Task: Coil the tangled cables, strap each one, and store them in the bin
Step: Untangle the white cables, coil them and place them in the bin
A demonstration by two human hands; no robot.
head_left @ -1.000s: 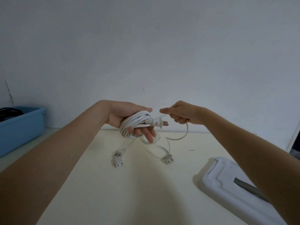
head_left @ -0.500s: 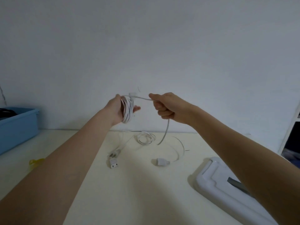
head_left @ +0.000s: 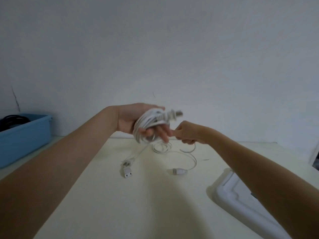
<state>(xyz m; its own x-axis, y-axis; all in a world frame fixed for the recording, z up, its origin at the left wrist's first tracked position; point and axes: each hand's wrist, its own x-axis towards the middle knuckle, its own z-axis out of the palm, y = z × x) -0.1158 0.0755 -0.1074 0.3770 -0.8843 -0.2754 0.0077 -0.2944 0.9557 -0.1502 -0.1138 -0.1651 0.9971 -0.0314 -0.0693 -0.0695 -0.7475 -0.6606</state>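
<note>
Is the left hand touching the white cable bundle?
Touching. The head view shows the left hand wrapped around the white cable bundle, fingertips curling over its lower loops.

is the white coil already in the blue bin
No, the coil is held in the left hand above the table, well right of the bin.

A white plastic lid (head_left: 241, 200) lies on the cream table (head_left: 120, 204) before a plain grey-white wall (head_left: 155, 49).
</note>
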